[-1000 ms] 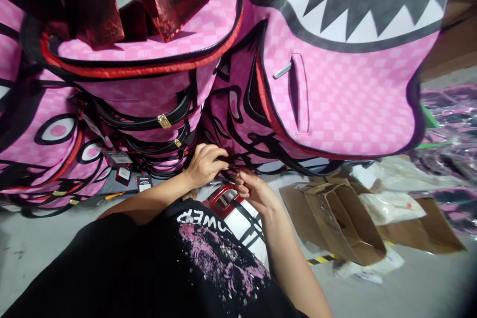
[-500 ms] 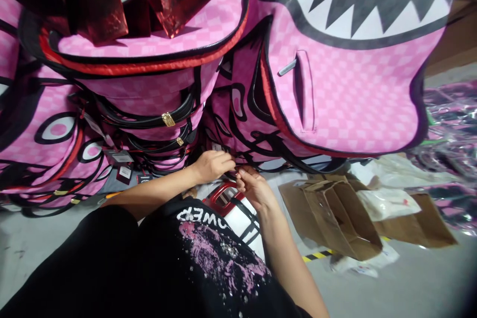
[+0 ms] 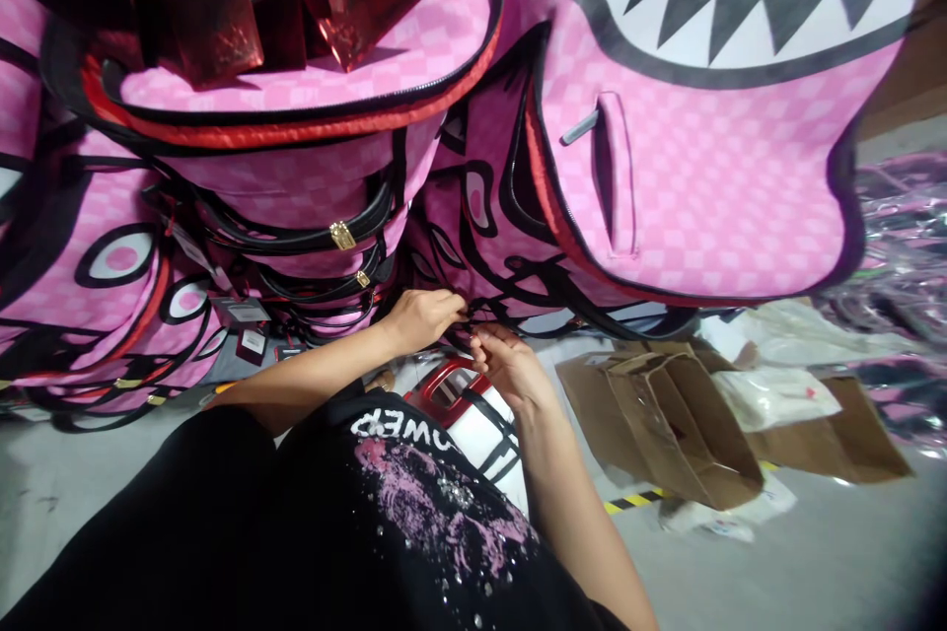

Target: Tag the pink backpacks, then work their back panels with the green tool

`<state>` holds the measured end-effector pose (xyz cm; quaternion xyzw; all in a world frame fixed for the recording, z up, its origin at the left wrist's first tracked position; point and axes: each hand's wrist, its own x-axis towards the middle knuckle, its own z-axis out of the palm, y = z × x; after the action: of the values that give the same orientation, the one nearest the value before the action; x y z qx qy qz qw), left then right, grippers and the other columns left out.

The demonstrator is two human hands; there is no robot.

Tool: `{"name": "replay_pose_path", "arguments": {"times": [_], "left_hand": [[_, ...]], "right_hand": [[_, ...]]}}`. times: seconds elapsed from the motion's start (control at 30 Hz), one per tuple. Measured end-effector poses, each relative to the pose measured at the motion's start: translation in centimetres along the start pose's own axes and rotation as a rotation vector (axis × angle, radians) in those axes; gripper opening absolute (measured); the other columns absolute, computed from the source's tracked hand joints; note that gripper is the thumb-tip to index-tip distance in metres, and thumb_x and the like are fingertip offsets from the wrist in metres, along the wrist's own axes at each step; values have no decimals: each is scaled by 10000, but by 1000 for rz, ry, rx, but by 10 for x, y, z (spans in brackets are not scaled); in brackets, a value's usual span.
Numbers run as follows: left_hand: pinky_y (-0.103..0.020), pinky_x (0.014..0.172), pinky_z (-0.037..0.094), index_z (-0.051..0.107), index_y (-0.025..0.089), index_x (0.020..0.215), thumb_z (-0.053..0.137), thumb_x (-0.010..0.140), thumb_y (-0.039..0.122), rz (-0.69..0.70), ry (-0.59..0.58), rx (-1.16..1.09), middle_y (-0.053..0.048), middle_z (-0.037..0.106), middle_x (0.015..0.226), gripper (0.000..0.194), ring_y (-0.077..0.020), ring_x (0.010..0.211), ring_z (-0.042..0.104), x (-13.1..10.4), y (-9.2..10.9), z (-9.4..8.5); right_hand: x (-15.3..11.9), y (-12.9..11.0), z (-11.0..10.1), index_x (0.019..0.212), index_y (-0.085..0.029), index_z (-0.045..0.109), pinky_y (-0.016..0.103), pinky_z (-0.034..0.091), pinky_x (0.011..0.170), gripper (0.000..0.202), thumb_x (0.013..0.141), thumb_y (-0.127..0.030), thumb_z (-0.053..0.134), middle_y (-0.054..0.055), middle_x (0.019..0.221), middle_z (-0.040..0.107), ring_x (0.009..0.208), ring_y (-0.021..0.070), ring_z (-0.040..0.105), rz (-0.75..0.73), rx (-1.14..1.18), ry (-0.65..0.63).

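Observation:
My left hand (image 3: 423,319) is closed in a pinch beneath the pink checkered bags, close to the dark strap of a stacked bag. Just to its right, my right hand (image 3: 510,362) has thumb and forefinger pressed together. What either hand pinches is too small and dark to make out. Above my right hand hangs a large pink bag (image 3: 725,187) with a printed shark mouth and a slit pocket. Above my left hand rises a stack of pink bags with black handles (image 3: 311,239) and gold clasps. Below the hands is a red-framed white item (image 3: 448,394), partly covered by my shirt.
Shiny dark red packets (image 3: 214,30) with barcode labels lie on the top bag. More pink bags (image 3: 110,261) with hang tags are stacked at left. On the floor at right are open cardboard boxes (image 3: 666,414), white plastic bags (image 3: 776,397) and plastic-wrapped pink goods (image 3: 910,246).
My right hand has drawn slightly right and down, widening the small gap between the hands. My left hand stays almost in place. The view has shifted a little.

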<state>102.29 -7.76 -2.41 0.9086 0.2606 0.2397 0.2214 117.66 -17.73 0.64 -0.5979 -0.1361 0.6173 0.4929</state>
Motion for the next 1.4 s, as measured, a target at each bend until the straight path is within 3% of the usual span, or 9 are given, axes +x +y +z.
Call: {"name": "replay_pose_path", "arguments": {"times": [0.13, 0.3, 0.43, 0.57, 0.73, 1.03, 1.2, 1.4], "left_hand": [[-212, 707, 481, 655, 169, 1047, 444, 973, 219, 184, -87, -114, -45, 701, 920, 229, -128, 812, 667, -4, -4, -2], [-227, 753, 490, 700, 190, 964, 464, 974, 301, 202, -50, -194, -65, 700, 981, 260, -146, 900, 664, -7, 1, -2], [-207, 798, 501, 709, 185, 932, 545, 936, 251, 42, -63, -443, -38, 731, 921, 176, -122, 862, 680, -8, 9, 6], [-235, 779, 506, 732, 198, 896, 601, 898, 256, -181, -77, -420, -31, 748, 896, 143, -146, 832, 688, -11, 10, 16], [-235, 775, 501, 741, 194, 903, 585, 901, 243, -235, -87, -421, -38, 751, 909, 164, -149, 836, 691, -14, 11, 18], [-228, 809, 496, 742, 208, 919, 554, 908, 244, -299, -119, -462, -12, 762, 942, 192, -144, 881, 694, -11, 19, 21], [-220, 769, 498, 727, 203, 937, 553, 881, 201, -362, -147, -471, -6, 759, 943, 183, -146, 873, 697, -7, 22, 22], [-273, 755, 497, 722, 182, 929, 604, 835, 225, -390, -208, -436, -52, 753, 910, 157, -212, 874, 697, 1, 21, 17]], "right_hand": [[-1, -2, -2, 781, -181, 617, 194, 341, 432, 374, 538, -343, 851, -23, 657, 595, 513, 61, 462, -14, 2, 9], [-4, -6, -4, 772, -190, 604, 217, 345, 452, 371, 556, -371, 845, -16, 672, 589, 534, 76, 467, -44, -25, -7], [-4, -1, 2, 775, -208, 592, 230, 243, 434, 349, 603, -427, 803, -33, 609, 528, 510, 83, 395, -165, -84, 65], [-2, 10, 9, 806, -226, 580, 260, 201, 449, 287, 708, -465, 706, -51, 555, 450, 481, 90, 313, -297, -203, 208], [3, 23, 14, 808, -224, 584, 272, 282, 494, 268, 753, -478, 648, -48, 559, 442, 508, 107, 351, -409, -349, 325], [6, 28, 12, 798, -219, 607, 275, 338, 524, 211, 775, -427, 636, -42, 574, 463, 528, 117, 382, -471, -376, 347], [7, 30, 12, 804, -215, 615, 306, 431, 666, 204, 761, -413, 640, 11, 740, 587, 685, 158, 513, -542, -405, 387], [8, 32, 10, 797, -215, 624, 332, 460, 758, 180, 767, -392, 629, 30, 798, 616, 774, 183, 562, -576, -426, 380]]}}
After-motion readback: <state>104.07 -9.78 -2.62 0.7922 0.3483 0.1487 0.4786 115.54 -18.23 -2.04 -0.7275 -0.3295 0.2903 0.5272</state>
